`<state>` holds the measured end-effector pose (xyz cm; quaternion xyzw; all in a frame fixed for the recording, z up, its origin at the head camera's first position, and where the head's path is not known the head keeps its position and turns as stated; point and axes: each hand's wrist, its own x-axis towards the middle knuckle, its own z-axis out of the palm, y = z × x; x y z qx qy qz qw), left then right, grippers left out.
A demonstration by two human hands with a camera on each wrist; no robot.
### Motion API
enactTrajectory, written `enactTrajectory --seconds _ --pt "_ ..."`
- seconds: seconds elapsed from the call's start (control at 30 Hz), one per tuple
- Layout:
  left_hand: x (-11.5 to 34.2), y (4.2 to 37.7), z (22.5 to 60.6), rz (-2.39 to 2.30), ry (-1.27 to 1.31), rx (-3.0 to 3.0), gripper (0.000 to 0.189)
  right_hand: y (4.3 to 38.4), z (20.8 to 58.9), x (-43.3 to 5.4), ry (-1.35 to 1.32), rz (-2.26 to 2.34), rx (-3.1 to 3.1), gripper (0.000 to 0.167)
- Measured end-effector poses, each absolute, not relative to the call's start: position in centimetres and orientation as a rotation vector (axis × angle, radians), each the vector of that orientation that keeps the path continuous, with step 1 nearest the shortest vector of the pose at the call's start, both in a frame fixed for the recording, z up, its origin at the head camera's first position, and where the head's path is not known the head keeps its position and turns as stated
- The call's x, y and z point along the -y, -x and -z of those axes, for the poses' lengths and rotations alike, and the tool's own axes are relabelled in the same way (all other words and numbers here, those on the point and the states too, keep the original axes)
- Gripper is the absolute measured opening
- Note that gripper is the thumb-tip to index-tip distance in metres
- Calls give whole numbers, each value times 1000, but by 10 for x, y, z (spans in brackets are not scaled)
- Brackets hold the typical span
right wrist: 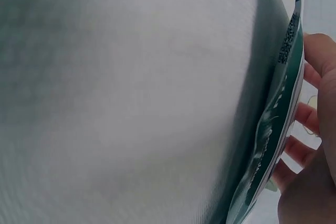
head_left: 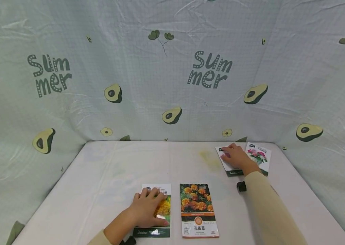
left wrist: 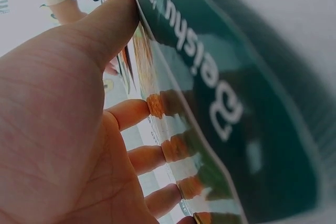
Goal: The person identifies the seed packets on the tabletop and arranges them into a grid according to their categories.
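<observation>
My left hand rests on a seed packet with yellow flowers and a green lower band. In the left wrist view, its thumb and spread fingertips touch the packet's glossy face. Farther off, at the back right, my right hand lies over a white seed packet, covering most of its picture. The right wrist view shows several fingertips against that packet. Between the hands, nearer the front, lies a seed packet with orange marigolds.
Beside the right hand, a white packet with pink flowers lies slightly turned. The packets lie on a white-covered table. A hanging sheet printed with avocados rises behind the table and along both sides.
</observation>
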<state>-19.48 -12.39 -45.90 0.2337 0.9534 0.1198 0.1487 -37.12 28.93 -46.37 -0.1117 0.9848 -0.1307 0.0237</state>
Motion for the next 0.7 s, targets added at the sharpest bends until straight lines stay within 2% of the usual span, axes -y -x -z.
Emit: enactTrajectory --seconds 0.7 --pt "124 194 461 -329 -678 -2744 87 370 462 -275 279 338 -2997 57"
